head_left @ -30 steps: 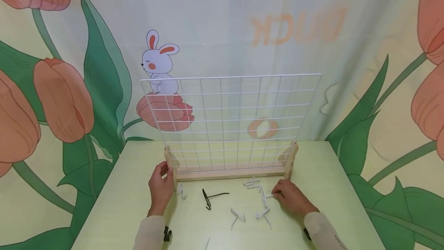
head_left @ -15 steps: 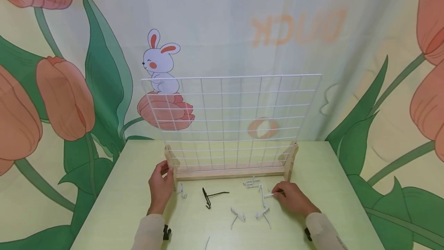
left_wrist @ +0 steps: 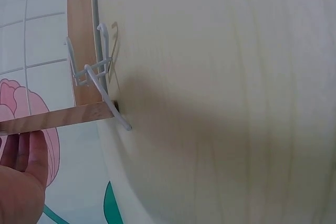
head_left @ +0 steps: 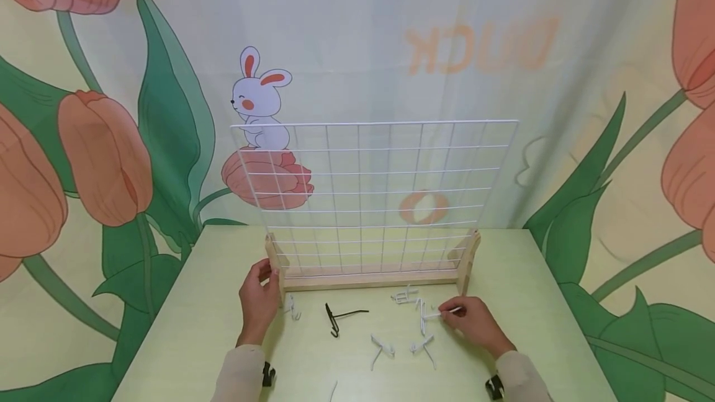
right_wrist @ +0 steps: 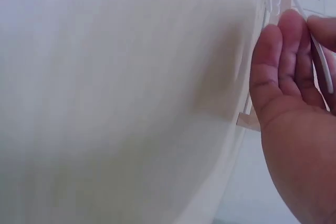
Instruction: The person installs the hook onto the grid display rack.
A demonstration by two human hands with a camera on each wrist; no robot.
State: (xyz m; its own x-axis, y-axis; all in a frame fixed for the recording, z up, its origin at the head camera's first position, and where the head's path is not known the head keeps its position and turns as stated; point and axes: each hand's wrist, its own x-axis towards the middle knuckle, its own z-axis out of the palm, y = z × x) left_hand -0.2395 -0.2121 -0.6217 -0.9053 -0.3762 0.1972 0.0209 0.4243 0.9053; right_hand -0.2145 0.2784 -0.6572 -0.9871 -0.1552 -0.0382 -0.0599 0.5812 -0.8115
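My right hand (head_left: 472,321) pinches the prong of a white wire hook (head_left: 422,321) between thumb and fingers, at the table's right side. In the right wrist view its white prong (right_wrist: 322,61) runs past the fingers. My left hand (head_left: 259,303) touches the left wooden upright of a stand (head_left: 272,253). In the left wrist view its fingers (left_wrist: 37,156) look straight against the wood; the thumb is mostly hidden there. A white wire grid panel (head_left: 371,172) stands upright in the stand. Beside the left hand lies another white hook (head_left: 293,308).
On the pale table (head_left: 184,334) lie a black hook (head_left: 333,318), a white hook (head_left: 404,294) near the stand, and two white hooks nearer the front, one left (head_left: 383,347) and one right (head_left: 422,347). A thin wire end (head_left: 334,391) shows at the bottom. Behind hangs a printed curtain (head_left: 357,36).
My right hand has shifted slightly toward me, and the hook prong's end now shows past its fingers. The left hand stays at the upright.
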